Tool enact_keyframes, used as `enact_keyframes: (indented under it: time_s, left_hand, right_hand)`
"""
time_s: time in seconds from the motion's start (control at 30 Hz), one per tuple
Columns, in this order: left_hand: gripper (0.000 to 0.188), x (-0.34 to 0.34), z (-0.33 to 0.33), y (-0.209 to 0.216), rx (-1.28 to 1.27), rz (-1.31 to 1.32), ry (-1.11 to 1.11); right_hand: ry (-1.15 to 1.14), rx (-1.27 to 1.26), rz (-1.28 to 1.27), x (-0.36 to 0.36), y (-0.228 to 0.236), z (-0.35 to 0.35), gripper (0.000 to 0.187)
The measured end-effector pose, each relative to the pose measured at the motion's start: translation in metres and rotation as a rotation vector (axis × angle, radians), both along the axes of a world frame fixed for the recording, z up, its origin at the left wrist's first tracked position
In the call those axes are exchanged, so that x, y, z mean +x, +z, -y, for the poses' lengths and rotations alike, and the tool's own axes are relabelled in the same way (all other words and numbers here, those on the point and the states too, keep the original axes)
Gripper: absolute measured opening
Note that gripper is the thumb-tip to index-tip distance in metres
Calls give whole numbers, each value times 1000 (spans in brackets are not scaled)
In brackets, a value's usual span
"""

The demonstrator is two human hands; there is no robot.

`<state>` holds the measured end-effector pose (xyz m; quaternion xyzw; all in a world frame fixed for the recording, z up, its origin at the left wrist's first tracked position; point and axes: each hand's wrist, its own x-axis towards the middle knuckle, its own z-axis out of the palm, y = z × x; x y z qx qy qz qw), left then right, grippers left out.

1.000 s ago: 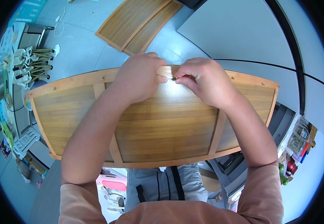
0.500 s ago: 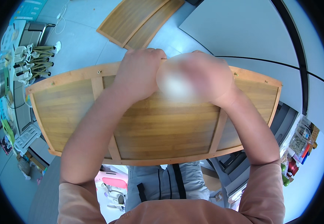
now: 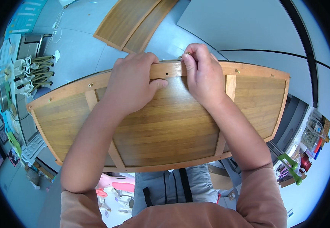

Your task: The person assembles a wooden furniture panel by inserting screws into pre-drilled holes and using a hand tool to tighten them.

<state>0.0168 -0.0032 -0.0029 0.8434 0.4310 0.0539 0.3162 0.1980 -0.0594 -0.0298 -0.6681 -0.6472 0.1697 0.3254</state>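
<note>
A wide wooden panel point(image 3: 168, 125) with a framed border and two crossbars lies in front of me. My left hand point(image 3: 132, 83) is closed over its far rail point(image 3: 174, 68), fingers over the edge and thumb on the near face. Just right of that thumb, a small dark hole point(image 3: 167, 74) shows in the rail. My right hand point(image 3: 205, 74) is at the far edge, thumb and forefinger pinching a small brass-coloured fitting point(image 3: 187, 54), mostly hidden by the fingertips. Similar brass fittings point(image 3: 91, 85) stick up from the rail on both sides of my hands.
More wooden panels point(image 3: 129, 24) lie on the pale floor beyond. A large grey-white panel point(image 3: 244, 26) stands at the far right. Folded stools point(image 3: 36, 72) and a shelf of household items are on the left. A green-handled tool point(image 3: 291, 167) and a clear box point(image 3: 312, 131) are at right.
My right hand, blurred before, has come into clear view with its fingers pinched at the far edge. My left hand has shifted slightly left, its thumb now extended, and the rail's hole is uncovered.
</note>
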Motion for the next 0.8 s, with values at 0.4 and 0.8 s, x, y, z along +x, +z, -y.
enact_keyframes:
  time_s: [0.4,0.8]
  left_hand:
    - [37,-3,-4,3,-99,17,11]
    - [41,-9,3,3,-42,-55,-84]
  right_hand:
    - [-87,28,65,-19,-9,-10,19]
    - [-77,-6,76,-17,-3,-7,18]
